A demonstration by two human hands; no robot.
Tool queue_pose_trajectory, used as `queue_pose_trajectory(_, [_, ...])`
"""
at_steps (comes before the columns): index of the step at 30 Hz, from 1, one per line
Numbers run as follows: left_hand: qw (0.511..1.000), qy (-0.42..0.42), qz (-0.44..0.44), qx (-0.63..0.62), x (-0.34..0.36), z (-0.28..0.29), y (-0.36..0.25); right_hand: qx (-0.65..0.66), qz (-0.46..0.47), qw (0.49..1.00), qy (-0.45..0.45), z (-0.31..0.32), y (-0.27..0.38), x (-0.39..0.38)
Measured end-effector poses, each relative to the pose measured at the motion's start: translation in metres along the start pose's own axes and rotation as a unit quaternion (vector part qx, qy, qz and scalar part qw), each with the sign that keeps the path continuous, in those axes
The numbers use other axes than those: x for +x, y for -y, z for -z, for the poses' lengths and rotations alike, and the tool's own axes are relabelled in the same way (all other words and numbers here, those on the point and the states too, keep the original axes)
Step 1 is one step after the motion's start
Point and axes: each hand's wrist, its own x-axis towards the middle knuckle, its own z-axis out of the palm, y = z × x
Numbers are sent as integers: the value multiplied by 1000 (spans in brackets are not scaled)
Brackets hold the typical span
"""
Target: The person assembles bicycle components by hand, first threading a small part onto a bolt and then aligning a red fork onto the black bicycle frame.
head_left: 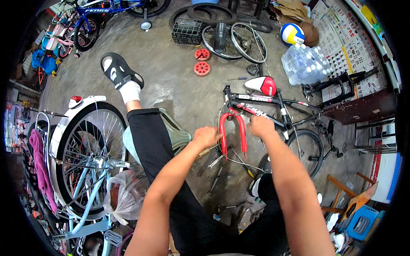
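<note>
A black bicycle frame [260, 98] with a red front fork [222, 136] lies ahead of me, its rear wheel [314, 141] at the right. My left hand [207, 137] is closed beside the fork's left leg; what it holds, if anything, is hidden. My right hand [261, 126] is closed by the lower frame tube, right of the fork; its grip is unclear. Thin cables [239, 163] loop below the fork. Wrenches [218, 177] and other tools lie on the concrete floor [171, 81] beneath. A red-and-white saddle [259, 85] tops the frame.
My legs flank the work; a pale plastic stool [181, 134] is beside the left. A light-blue bicycle [92, 168] stands left. Loose wheels [252, 45], red discs [202, 68], bottled water [303, 64] and a ball [290, 34] lie beyond. A wooden chair [354, 196] is at right.
</note>
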Motion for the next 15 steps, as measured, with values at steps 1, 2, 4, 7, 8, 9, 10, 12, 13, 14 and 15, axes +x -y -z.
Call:
queue_pose_trajectory(1, [999, -23, -6, -44, -12, 9, 1, 8, -6, 1000, -10, 7, -3, 0])
queue_pose_trajectory(2, [994, -61, -19, -87, -22, 17, 3, 26, 1, 999, -25, 14, -5, -1])
queue_pose_trajectory(4, [976, -122, -27, -177, -40, 29, 8, 46, 14, 997, -55, 30, -8, -9])
queue_pose_trajectory(7, [990, -62, 36, -125, -50, 36, 15, 66, 27, 994, -85, 60, -7, -32])
queue_pose_trajectory(8, [986, -89, 24, -139, -48, 36, 16, 77, 47, 991, -98, 70, -7, -46])
queue_pose_trajectory(9, [983, -114, 13, -144, -46, 35, 16, 85, 63, 988, -112, 83, -6, -62])
queue_pose_trajectory(10, [980, -136, 4, -148, -41, 33, 16, 119, 73, 982, -127, 95, -4, -82])
queue_pose_trajectory(12, [977, -158, -10, -145, -32, 29, 13, 229, 70, 958, -155, 114, 1, -128])
queue_pose_trajectory(13, [976, -148, -21, -157, -29, 27, 12, 280, 78, 943, -159, 125, 3, -150])
queue_pose_trajectory(14, [976, -139, -28, -167, -26, 25, 10, 320, 56, 934, -149, 133, 6, -167])
queue_pose_trajectory(15, [977, -126, -30, -171, -25, 23, 9, 363, 51, 920, -139, 142, 8, -182])
